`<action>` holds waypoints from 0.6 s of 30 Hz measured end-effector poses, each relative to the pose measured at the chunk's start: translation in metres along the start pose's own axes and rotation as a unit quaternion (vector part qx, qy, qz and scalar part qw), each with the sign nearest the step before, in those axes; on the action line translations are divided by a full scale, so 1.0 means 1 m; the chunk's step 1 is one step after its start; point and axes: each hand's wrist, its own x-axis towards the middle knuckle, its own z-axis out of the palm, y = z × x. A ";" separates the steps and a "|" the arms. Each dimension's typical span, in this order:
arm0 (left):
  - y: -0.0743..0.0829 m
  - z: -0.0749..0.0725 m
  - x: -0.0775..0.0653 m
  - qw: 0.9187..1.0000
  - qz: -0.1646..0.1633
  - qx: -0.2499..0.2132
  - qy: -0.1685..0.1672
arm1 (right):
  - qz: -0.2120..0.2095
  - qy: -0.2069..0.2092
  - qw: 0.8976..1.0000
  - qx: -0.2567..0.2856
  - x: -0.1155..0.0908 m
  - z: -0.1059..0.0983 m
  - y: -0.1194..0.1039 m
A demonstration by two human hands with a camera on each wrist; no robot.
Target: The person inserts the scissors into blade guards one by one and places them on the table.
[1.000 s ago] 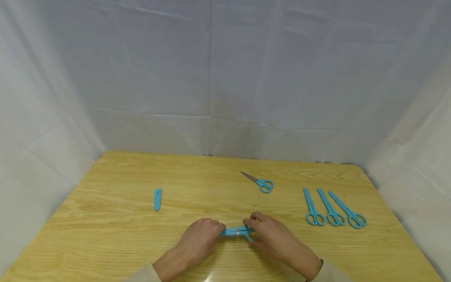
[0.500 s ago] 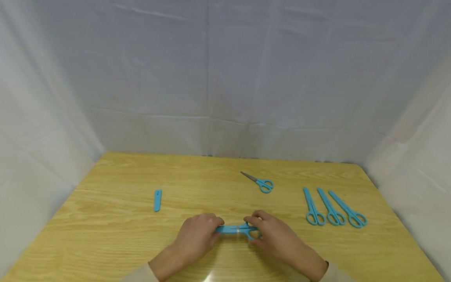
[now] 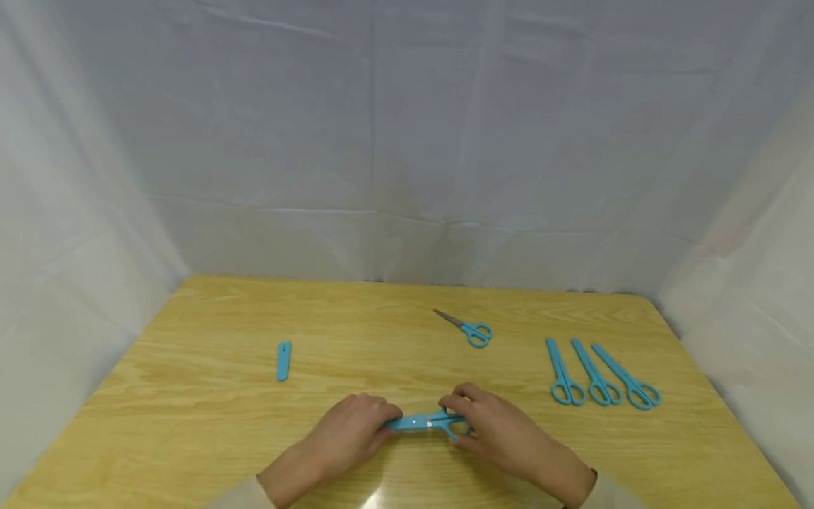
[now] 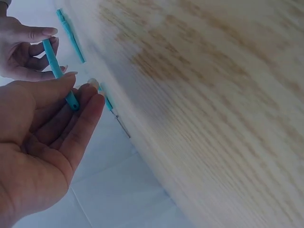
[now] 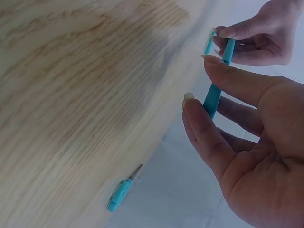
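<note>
left hand (image 3: 348,433) pinches tapered blue sheath (image 3: 408,423); right hand (image 3: 502,433), loop-handled scissors (image 3: 440,422).

Holds scissors (image 3: 429,424) between left hand (image 3: 346,435) and right hand (image 3: 499,435) over the table (image 3: 191,403), sheath (image 3: 409,423) to the left, handles to the right. Has a loose sheath (image 3: 283,361) lying left of this grip and farther back. Has bare scissors (image 3: 472,329) behind it, slightly right, tips pointing left and away. Has three sheathed pairs (image 3: 592,369) side by side well to the right, handles nearer. Has a sheet (image 3: 407,141) hanging behind everything.
</note>
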 end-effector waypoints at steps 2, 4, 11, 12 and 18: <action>0.000 0.001 0.000 1.000 -0.001 0.002 -0.005 | -0.004 -0.003 1.000 -0.002 0.000 0.000 0.001; 0.001 0.001 0.001 1.000 -0.002 0.006 -0.010 | -0.010 -0.002 1.000 -0.009 -0.001 0.000 0.001; 0.006 0.007 0.002 0.999 0.021 0.027 0.005 | -0.037 0.026 0.997 -0.067 -0.006 0.002 0.001; 0.007 0.008 0.002 0.999 0.021 0.030 0.010 | -0.039 0.031 0.996 -0.074 -0.006 0.002 0.000; 0.011 0.010 0.002 0.999 0.011 0.026 0.030 | -0.032 0.040 0.995 -0.083 -0.004 0.008 -0.003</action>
